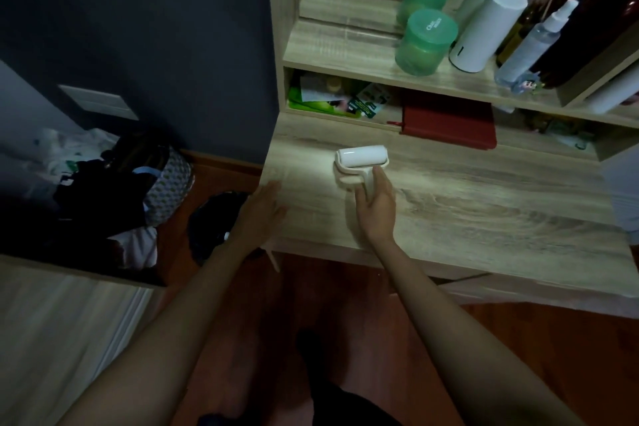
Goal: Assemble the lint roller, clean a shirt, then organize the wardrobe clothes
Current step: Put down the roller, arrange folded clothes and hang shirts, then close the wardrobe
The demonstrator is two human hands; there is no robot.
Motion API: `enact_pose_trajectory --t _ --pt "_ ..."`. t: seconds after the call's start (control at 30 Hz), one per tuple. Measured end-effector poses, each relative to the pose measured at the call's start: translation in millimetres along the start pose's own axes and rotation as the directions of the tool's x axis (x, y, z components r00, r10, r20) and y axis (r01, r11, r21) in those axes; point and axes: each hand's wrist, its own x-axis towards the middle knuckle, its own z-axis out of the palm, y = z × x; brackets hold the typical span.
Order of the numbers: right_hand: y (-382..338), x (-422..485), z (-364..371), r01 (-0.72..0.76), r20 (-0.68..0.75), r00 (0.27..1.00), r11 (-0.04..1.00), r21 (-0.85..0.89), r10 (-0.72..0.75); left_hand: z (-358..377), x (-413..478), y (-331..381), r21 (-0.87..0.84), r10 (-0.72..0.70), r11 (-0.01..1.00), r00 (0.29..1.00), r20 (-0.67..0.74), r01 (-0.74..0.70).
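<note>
Head view: right hand (375, 204) grips the white lint roller (361, 157) by its handle, fingers curled around it. The roller head lies on the wooden surface (484, 211). Left hand (261, 209) rests flat at the surface's left edge, fingers straight, holding nothing. Green jar (427, 41) stands on the shelf (345, 48) above.

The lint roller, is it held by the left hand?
No, the right hand grips the lint roller by its handle, while the left hand rests open at the left edge of the desk.
</note>
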Motion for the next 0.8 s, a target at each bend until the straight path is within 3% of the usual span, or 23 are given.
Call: enact_pose_trajectory --t 0.23,0.37,0.6,0.8 --pt "-88 -48 51 0.199 0.142 0.967 0.975 0.097 -0.211 -91 -87 -29 0.011 -0.011 1.0 0.951 -0.31 0.015" --pt "-159 -91 101 0.302 0.24 0.907 0.933 0.198 -0.345 -155 -168 -46 -0.023 -0.089 0.996 0.853 -0.514 0.09" --pt "-303 -208 191 0.421 0.362 0.719 0.786 0.452 -0.593 -270 -329 -86 0.058 -0.109 0.972 0.652 -0.75 0.229" --pt "-422 -318 246 0.462 0.313 0.54 0.586 0.665 -0.781 -355 -453 -109 0.131 -0.034 0.942 0.476 -0.879 0.31"
